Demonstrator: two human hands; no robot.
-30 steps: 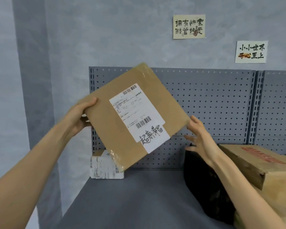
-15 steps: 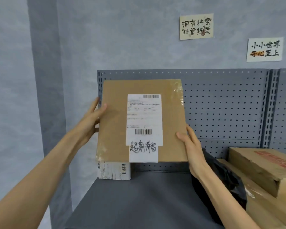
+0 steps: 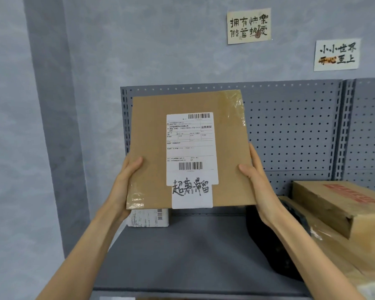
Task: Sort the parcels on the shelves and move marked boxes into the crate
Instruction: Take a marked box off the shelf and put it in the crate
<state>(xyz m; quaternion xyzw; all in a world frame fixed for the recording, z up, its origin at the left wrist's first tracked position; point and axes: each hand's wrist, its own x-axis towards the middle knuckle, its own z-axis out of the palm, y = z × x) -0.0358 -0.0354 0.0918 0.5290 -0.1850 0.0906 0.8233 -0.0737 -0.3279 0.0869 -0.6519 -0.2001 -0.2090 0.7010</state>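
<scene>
Screening a white box [image 3: 148,218], the parcel [image 3: 152,148] hangs near a black bag [image 3: 266,245].

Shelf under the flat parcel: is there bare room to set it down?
Yes. The grey shelf is bare in the middle and front, between the small white parcel at the back left corner and the black bag. The right side is crowded: the bag lies against stacked cardboard boxes.
</scene>
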